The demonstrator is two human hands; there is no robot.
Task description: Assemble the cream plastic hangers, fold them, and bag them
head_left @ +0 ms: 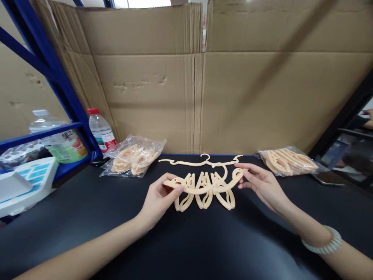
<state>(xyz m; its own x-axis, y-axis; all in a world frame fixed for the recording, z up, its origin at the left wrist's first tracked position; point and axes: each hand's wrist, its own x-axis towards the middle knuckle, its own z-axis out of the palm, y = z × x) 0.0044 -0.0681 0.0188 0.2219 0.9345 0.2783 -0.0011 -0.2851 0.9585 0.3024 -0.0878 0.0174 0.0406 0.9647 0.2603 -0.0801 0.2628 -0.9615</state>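
Between my two hands a cream folding clothes hanger point(199, 190) is spread out above the black table, its hook pointing up and away. My left hand point(160, 196) pinches the left arm's end between thumb and fingers. The right arm's end is in the fingers of my right hand point(262, 184). Beneath and behind it lie several folded hangers point(204, 202) in a row, partly hidden by the held one. Farther back, an unfolded hanger point(192, 163) lies flat with its hook toward the cardboard.
Plastic bags of folded hangers lie at the left point(136, 157) and right point(288, 161). A red-capped bottle point(101, 132) stands by the blue frame point(58, 77). At far left is a white-and-blue object point(29, 184); a phone-like slab point(328, 179) lies right. A cardboard wall point(247, 97) closes the back.
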